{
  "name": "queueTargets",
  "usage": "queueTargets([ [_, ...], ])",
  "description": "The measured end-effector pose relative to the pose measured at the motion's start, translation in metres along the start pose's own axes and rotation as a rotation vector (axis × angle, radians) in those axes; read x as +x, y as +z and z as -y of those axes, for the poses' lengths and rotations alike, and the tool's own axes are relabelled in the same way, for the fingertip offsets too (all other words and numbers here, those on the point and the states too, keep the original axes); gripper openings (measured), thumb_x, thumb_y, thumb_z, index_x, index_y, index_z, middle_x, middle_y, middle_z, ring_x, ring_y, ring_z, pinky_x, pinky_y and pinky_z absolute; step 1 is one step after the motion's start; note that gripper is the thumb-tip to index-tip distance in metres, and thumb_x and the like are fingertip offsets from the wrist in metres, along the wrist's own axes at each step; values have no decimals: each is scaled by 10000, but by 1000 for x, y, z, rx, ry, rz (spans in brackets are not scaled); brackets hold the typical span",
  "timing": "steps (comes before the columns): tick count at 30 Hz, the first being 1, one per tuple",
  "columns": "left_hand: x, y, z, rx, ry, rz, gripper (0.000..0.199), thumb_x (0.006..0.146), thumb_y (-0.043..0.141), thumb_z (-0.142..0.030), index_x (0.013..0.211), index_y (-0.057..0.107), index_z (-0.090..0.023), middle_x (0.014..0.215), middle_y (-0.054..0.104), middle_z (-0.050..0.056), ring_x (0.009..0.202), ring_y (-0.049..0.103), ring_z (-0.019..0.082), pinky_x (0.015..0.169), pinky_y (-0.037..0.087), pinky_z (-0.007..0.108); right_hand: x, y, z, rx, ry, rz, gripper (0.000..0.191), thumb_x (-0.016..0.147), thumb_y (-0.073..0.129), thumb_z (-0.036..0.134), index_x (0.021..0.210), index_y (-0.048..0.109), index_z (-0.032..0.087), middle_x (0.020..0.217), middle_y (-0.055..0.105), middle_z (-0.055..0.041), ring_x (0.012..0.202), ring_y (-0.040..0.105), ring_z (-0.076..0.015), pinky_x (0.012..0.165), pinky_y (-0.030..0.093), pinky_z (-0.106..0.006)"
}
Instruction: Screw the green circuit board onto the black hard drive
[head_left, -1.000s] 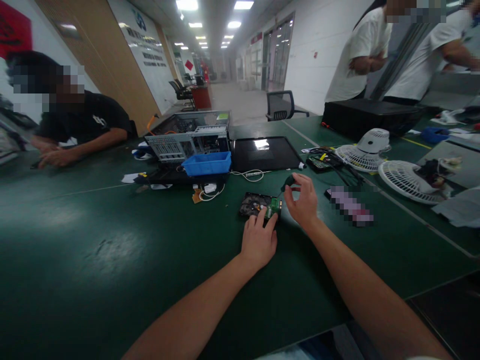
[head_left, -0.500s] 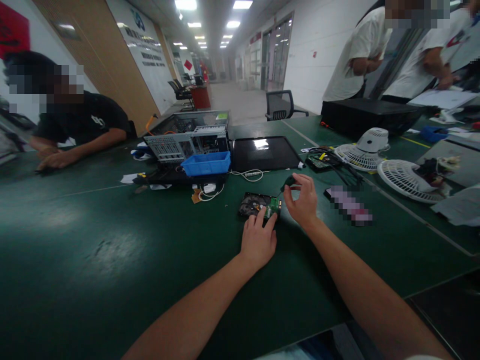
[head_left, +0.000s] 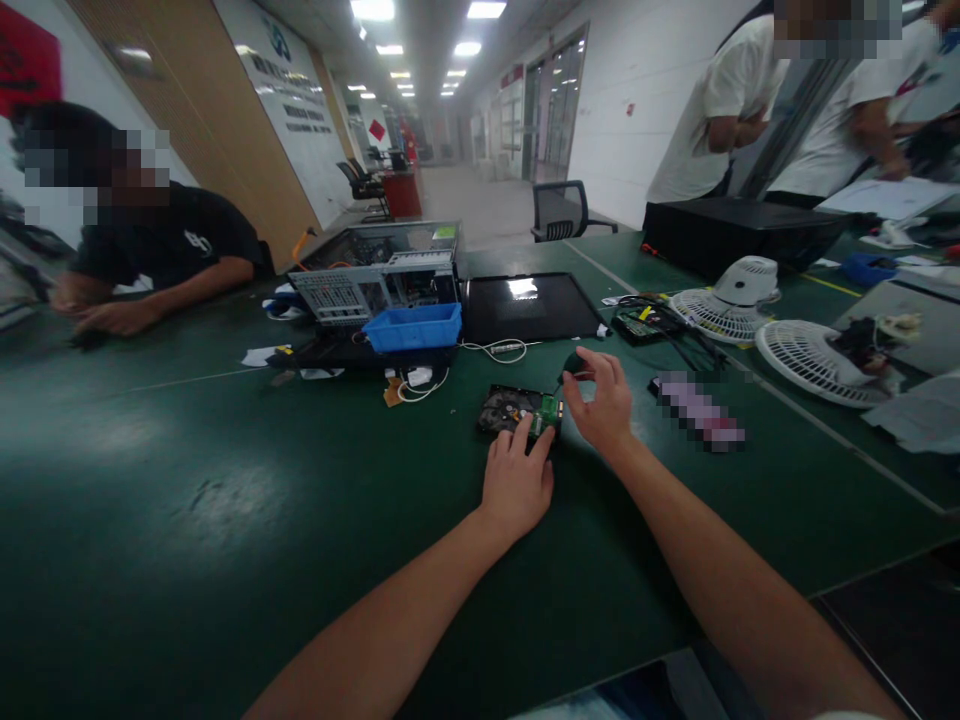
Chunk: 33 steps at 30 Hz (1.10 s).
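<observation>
A hard drive (head_left: 504, 409) with a green circuit board (head_left: 551, 409) at its right end lies flat on the green table. My left hand (head_left: 517, 485) holds it steady at the near edge, fingertips on the board and the drive's side. In my right hand (head_left: 602, 400) a screwdriver with a dark green handle (head_left: 572, 366) is pinched between thumb and fingers. It leans with its shaft pointing down to the board's far right corner. Whether the tip sits in a screw is too small to tell.
Beyond the drive stand a blue tray (head_left: 414, 328), an opened computer case (head_left: 352, 285) and a black screen panel (head_left: 532, 305). To the right lie a blurred phone-like object (head_left: 697, 410), cables (head_left: 675, 325) and white fan parts (head_left: 806, 360). A person (head_left: 165, 250) sits at left; others stand at right.
My right hand and the screwdriver handle have shifted slightly left, and the handle's tilt has changed a little. The left hand and the hard drive stay in place.
</observation>
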<state>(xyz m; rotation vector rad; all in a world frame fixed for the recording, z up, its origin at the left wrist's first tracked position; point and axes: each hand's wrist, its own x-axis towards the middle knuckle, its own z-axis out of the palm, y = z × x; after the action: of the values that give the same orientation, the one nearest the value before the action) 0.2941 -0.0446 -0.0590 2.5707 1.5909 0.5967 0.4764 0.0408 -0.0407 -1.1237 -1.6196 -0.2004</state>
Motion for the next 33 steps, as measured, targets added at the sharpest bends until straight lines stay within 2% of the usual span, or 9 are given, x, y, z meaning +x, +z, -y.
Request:
queueTargets([
  [5, 0, -1, -1, -2, 0, -4, 549, 950, 560, -291, 1494, 482, -285, 1585, 387, 108, 1176, 498, 317, 967, 479, 492, -4, 4, -5, 13, 19, -2, 482, 938, 632, 306, 1390, 470, 262, 1143, 659, -93, 891, 689, -224, 815, 620, -442],
  [11, 0, 0, 0, -4, 0, 3, 550, 952, 557, -297, 1496, 479, -294, 1591, 381, 102, 1165, 503, 315, 953, 486, 493, 0, 0, -2, 3, -2, 13, 458, 940, 645, 332, 1370, 505, 258, 1106, 622, -85, 830, 667, -206, 798, 621, -430],
  [18, 0, -1, -1, -8, -4, -8, 551, 954, 564, -285, 1498, 477, -298, 1589, 383, 93, 1176, 496, 305, 977, 476, 482, -2, 4, -2, 47, 21, -27, 463, 965, 602, 309, 1401, 463, 242, 1268, 621, -139, 955, 694, -226, 794, 631, -418],
  [22, -1, 0, 0, -5, 1, -12, 548, 954, 564, -289, 1495, 481, -289, 1583, 387, 98, 1177, 493, 309, 978, 476, 486, -4, 6, -8, 42, 47, -55, 465, 947, 646, 319, 1377, 483, 250, 1222, 651, -112, 924, 701, -215, 764, 637, -398],
  [28, 0, 2, 0, 9, -4, -13, 539, 954, 570, -295, 1487, 489, -287, 1580, 389, 100, 1172, 494, 310, 975, 477, 495, 0, 1, -5, -3, 0, -60, 442, 932, 666, 304, 1350, 535, 252, 1188, 618, -101, 917, 676, -204, 735, 640, -376],
  [33, -1, 0, -1, 7, -2, -12, 542, 956, 566, -286, 1491, 486, -288, 1579, 391, 97, 1164, 497, 304, 971, 479, 487, -1, 4, -5, 46, -5, -71, 475, 945, 626, 256, 1397, 482, 247, 1302, 593, -137, 1000, 677, -220, 758, 649, -386],
])
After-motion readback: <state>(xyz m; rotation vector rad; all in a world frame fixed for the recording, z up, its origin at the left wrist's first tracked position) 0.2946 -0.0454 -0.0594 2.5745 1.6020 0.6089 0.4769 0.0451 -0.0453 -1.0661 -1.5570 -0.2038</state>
